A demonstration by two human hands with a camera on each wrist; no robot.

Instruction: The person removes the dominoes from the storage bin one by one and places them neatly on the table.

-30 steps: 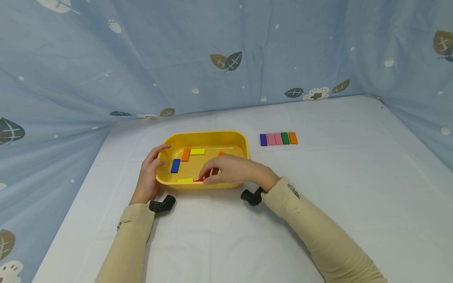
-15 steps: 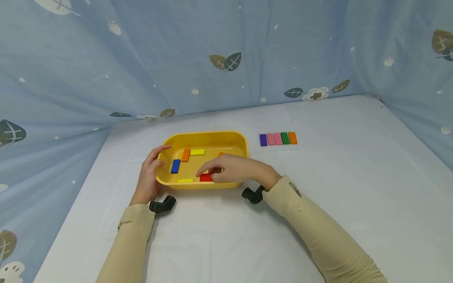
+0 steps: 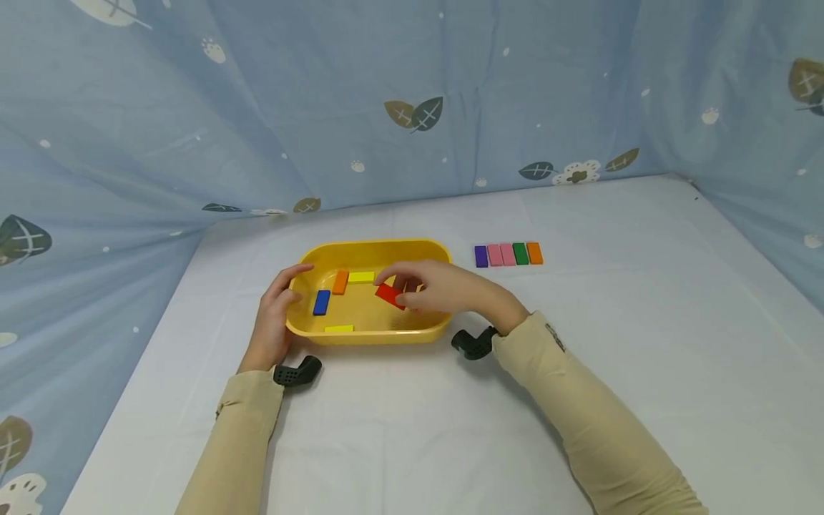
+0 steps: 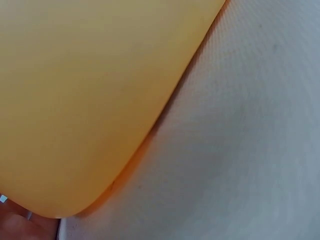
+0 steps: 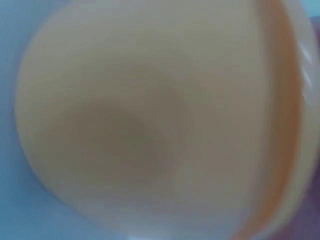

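A yellow plastic tray (image 3: pixel 370 337) stands on the white cloth, and its outer wall fills much of both wrist views. My left hand (image 3: pixel 273 315) grips the tray's left end, thumb and a finger over the rim. Above the tray floor my right hand (image 3: pixel 444 286) pinches a tilted red block (image 3: pixel 389 295) between thumb and fingers. Inside the tray lie a blue block (image 3: pixel 321 302), an orange block (image 3: pixel 340 282) and a yellow block (image 3: pixel 361 277). Another yellow block (image 3: pixel 339 328) is by the front wall. The right hand hides part of the tray's right side.
Right of the tray, a row of blocks lies on the cloth: a purple block (image 3: pixel 481 256), two pink blocks (image 3: pixel 501 254), a green block (image 3: pixel 520 253) and an orange block (image 3: pixel 535 252). A blue patterned curtain (image 3: pixel 347 93) hangs behind the table.
My right hand has lifted the red block off the tray's front edge area and moved it back and slightly right. The left hand stays at the tray's left end.
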